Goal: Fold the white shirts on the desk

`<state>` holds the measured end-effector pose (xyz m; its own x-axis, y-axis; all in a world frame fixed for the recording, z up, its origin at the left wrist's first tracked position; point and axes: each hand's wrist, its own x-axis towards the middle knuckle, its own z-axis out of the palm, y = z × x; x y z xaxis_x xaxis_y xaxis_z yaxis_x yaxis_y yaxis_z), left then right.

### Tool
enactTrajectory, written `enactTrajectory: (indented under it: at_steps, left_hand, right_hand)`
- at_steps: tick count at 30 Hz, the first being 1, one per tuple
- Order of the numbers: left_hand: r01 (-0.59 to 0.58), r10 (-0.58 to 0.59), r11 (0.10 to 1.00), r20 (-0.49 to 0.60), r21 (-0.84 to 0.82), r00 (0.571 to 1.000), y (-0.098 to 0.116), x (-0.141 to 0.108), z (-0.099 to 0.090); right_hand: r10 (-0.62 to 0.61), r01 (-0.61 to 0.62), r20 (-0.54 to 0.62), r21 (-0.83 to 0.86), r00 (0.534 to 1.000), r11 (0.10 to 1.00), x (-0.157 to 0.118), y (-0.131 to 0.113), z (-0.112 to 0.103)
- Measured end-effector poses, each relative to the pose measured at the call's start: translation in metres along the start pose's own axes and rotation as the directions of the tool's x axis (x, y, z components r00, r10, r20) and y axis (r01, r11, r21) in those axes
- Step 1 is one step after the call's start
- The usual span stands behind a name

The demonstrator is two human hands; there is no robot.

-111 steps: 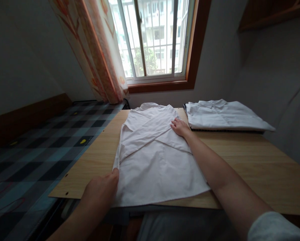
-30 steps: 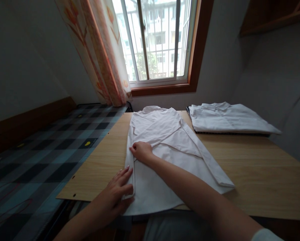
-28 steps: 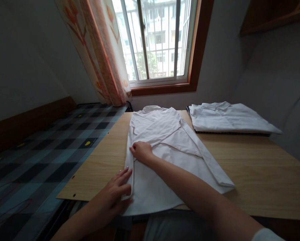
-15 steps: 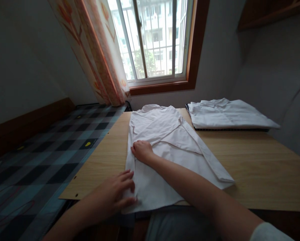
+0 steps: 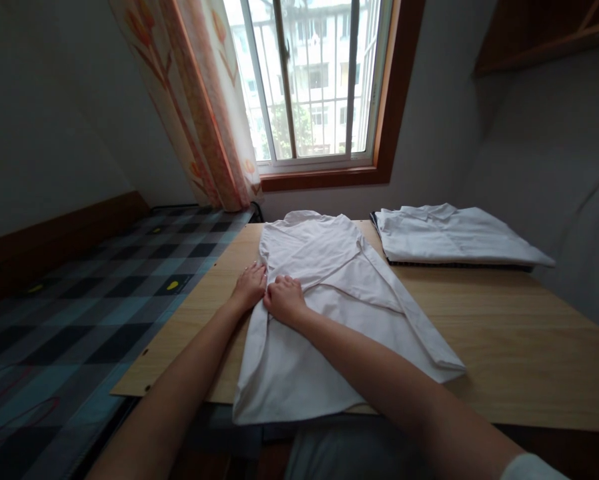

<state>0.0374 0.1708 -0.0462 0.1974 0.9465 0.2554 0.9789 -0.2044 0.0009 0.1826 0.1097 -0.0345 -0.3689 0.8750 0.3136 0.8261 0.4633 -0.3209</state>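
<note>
Shirt lies lengthwise away from me on the wooden board — my left hand, fingers extended, touches its left edge; my right hand sits just inboard, fingers curled, though whether they pinch fabric I cannot tell.

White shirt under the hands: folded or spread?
Partly folded: the sleeves cross the body of the white shirt and its right side is turned inward, but its length lies extended.
</note>
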Motion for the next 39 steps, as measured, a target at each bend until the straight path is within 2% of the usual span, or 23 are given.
enactTrajectory:
  at_steps: [5,10,19,24,27,30,34,39]
  left_hand:
    - [-0.029,0.022,0.998,0.107,0.058,0.994,-0.009,0.011,0.000]
    - [-0.109,0.106,0.994,0.083,0.024,0.991,-0.008,0.024,-0.001]
    - [0.078,-0.068,0.996,0.215,-0.038,0.974,-0.008,0.046,0.004]
    - [0.138,-0.130,0.990,0.144,-0.041,0.981,0.004,0.041,0.006]
    - [0.146,-0.139,0.988,0.124,-0.045,0.982,0.009,0.035,0.008]
    - [0.163,-0.156,0.986,0.129,-0.041,0.979,0.009,0.036,0.009]
    - [0.170,-0.164,0.985,0.129,-0.039,0.978,0.009,0.038,0.008]
    - [0.151,-0.145,0.988,0.132,-0.042,0.981,0.012,0.034,0.005]
  right_hand:
    - [-0.004,0.004,0.004,-0.001,1.000,1.000,0.000,0.001,0.000]
    - [-0.026,0.026,-0.010,-0.004,1.000,1.000,0.000,0.001,0.002]
    - [-0.035,0.035,0.008,-0.003,0.999,0.999,0.002,0.003,0.002]
    - [-0.015,0.015,0.006,0.006,1.000,1.000,-0.001,0.005,-0.001]
    - [-0.100,0.100,-0.030,-0.018,0.995,0.995,-0.005,0.007,-0.007]
    - [-0.308,0.307,-0.011,-0.049,0.951,0.950,-0.011,0.010,-0.018]
    - [-0.495,0.495,0.083,0.014,0.865,0.869,-0.017,0.012,-0.034]
    - [-0.731,0.714,0.175,0.162,0.659,0.682,-0.040,0.007,-0.037]
